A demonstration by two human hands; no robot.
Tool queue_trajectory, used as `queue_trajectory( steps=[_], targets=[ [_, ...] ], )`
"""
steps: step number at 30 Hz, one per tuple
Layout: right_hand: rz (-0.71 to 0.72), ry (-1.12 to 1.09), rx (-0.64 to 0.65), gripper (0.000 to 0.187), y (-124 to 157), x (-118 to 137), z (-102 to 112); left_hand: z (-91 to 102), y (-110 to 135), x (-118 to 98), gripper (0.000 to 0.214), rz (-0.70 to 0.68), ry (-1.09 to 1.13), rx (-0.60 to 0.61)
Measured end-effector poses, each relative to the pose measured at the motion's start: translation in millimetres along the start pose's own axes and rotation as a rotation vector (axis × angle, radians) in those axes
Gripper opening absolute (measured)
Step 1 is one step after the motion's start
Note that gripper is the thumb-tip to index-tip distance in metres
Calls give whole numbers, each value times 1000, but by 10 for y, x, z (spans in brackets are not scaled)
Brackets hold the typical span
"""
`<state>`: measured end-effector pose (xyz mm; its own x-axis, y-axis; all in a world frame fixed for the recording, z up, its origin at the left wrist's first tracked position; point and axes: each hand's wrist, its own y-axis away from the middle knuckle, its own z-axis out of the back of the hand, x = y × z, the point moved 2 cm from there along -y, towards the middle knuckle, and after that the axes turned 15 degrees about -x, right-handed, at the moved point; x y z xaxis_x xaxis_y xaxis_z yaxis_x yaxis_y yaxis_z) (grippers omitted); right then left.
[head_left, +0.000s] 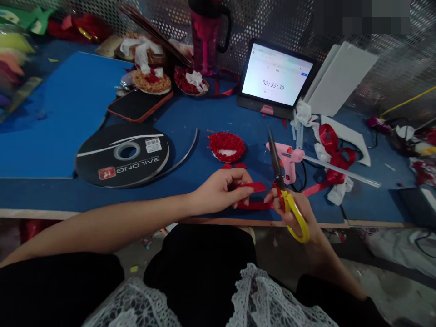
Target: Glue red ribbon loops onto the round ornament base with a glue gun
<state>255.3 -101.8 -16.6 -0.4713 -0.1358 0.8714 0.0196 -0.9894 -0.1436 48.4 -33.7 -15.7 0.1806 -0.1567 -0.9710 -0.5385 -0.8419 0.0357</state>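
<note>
My left hand pinches a red ribbon, whose cut end sticks out past the fingertips. In my right hand is a pair of scissors with yellow handles, its dark blades pointing up and away. A stretch of the same red ribbon runs between the two hands near the table's front edge. Beyond my left hand lies a red, fuzzy oval piece with a white patch. The pink glue gun rests just behind the scissors, a clear glue stick in its back.
On the left lie a black ribbon spool and a blue sheet. At the back stand a tablet showing a timer, a pink tumbler and decorated rounds. Loose red ribbon tangles with white scraps at right.
</note>
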Motion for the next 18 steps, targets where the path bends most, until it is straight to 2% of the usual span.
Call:
queue_trajectory(
  steps=[4, 10, 13, 18],
  targets=[
    [-34, -14, 180, 66, 82, -17, 89, 33, -34, -35, 24, -40, 60, -110],
    [40, 195, 304, 79, 145, 145, 181, 61, -53, -46, 26, -47, 146, -221],
    [53, 238, 333, 89, 156, 158, 197, 73, -66, -35, 25, -50, 182, -238],
    [96, 267, 346, 92, 152, 136, 186, 93, -85, -12, 23, -42, 211, -272]
  ],
)
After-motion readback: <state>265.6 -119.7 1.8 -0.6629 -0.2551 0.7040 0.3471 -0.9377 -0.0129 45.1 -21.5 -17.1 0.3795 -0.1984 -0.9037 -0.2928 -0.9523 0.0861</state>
